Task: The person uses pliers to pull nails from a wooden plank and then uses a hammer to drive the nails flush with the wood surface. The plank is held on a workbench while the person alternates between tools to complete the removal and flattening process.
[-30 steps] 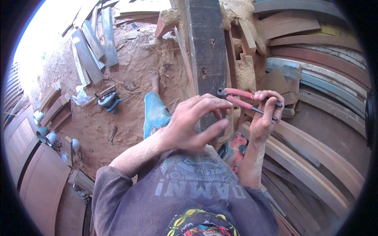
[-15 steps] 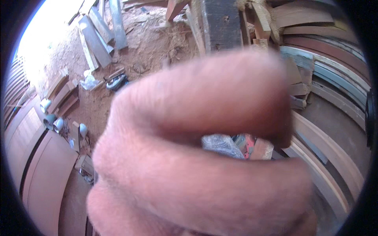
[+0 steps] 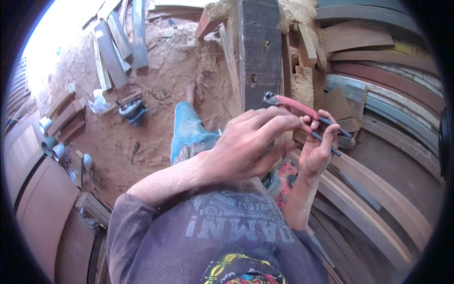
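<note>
Pincers with red handles and dark handle ends (image 3: 299, 104) lie across my two hands, just to the right of my body's middle. My right hand (image 3: 318, 150) is closed round the handles near their dark ends, thumb raised beside them. My left hand (image 3: 253, 137) reaches over from the left, its bent fingers closed on the red part of the handles. Those fingers are slightly blurred and hide part of one handle. The pincers' metal head (image 3: 271, 98) points away to the left, beyond my left knuckles.
A dark timber beam (image 3: 260, 57) stands right ahead, with sawdust beside it. Stacked boards (image 3: 378, 203) fill the right side. At my waist sits a red and green tool (image 3: 286, 177). A dark blue power tool (image 3: 132, 109) and planks (image 3: 111, 54) lie on the dirt floor.
A hand that filled much of the picture close to the camera has come down. Both hands are now in front of my chest, with the pincers between them.
</note>
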Motion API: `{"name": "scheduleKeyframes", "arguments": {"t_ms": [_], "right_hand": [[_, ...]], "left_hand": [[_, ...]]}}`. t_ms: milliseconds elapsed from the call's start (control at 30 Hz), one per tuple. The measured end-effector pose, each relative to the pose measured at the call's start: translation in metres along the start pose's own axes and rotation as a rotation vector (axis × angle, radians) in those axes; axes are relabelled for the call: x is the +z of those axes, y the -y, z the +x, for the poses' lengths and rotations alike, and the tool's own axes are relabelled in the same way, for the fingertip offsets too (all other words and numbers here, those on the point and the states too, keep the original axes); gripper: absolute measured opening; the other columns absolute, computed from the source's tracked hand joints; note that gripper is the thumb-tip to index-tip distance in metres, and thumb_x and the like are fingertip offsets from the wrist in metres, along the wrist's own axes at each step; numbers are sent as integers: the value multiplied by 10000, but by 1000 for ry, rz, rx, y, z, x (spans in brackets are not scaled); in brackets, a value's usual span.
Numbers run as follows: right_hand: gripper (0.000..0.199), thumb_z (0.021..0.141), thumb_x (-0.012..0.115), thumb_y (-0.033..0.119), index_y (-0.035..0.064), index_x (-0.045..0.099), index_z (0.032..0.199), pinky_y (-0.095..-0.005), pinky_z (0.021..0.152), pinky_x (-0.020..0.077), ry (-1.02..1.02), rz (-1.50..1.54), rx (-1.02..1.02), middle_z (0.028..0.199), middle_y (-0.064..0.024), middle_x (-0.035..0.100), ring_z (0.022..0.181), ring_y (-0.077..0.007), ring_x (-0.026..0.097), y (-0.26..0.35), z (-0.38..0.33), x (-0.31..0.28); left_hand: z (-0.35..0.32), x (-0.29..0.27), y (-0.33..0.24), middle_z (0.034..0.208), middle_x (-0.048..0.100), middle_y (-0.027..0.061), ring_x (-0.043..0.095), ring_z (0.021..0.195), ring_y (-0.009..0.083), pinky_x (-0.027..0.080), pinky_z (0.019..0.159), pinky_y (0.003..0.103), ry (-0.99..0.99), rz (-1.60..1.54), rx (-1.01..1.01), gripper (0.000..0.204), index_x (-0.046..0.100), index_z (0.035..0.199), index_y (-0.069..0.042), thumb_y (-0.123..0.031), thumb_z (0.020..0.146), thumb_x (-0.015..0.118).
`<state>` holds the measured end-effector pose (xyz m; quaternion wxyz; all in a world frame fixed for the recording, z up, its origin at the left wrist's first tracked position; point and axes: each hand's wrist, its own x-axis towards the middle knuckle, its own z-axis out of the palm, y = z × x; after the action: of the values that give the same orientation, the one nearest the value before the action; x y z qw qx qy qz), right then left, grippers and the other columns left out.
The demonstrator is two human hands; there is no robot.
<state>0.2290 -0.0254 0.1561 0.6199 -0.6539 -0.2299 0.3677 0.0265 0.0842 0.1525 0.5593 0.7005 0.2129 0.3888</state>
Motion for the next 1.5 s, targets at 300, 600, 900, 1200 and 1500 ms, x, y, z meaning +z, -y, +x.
{"name": "scheduleKeyframes", "arguments": {"t_ms": [300, 600, 900, 1200, 1500], "right_hand": [[645, 1172, 449, 500, -33, 512, 1530, -349, 966, 549, 73, -24, 84, 1197, -105, 657, 1137, -197, 651, 10, 36, 25], [636, 1173, 459, 485, -1, 489, 1582, -318, 952, 498, 109, 3, 153, 1257, -91, 666, 1175, -169, 629, 1, 61, 34], [636, 1168, 475, 495, -3, 511, 1561, -286, 920, 495, 113, -208, 97, 1242, -80, 669, 1154, -141, 616, 4, 64, 39], [649, 1128, 479, 610, 12, 620, 1336, -429, 939, 508, 179, -21, -229, 1048, -86, 653, 971, -242, 622, 6, 94, 90], [505, 1133, 593, 487, 73, 514, 855, -326, 627, 378, 163, -75, -78, 704, 17, 347, 639, -125, 347, 13, 131, 151]], "left_hand": [[11, 83, 64, 1599, 436, 179, 382, 1560, 375, 278, 1243, 525, -135, 394, -109, 829, 412, 1599, -44, -146, 842, 735], [28, 90, 85, 1608, 432, 179, 371, 1572, 355, 237, 1248, 532, -227, 364, -153, 868, 382, 1631, -48, -164, 846, 735], [37, 83, 83, 1601, 448, 186, 381, 1573, 361, 255, 1237, 539, -211, 300, -165, 927, 374, 1631, -19, -101, 797, 770], [69, 78, 121, 865, 634, 93, 707, 845, 320, 537, 720, 437, -400, 278, -95, 444, 534, 960, -105, -426, 835, 815], [82, 65, 136, 807, 673, 167, 724, 763, 419, 559, 646, 489, -616, 91, -196, 503, 573, 982, -87, -491, 860, 845]]}}
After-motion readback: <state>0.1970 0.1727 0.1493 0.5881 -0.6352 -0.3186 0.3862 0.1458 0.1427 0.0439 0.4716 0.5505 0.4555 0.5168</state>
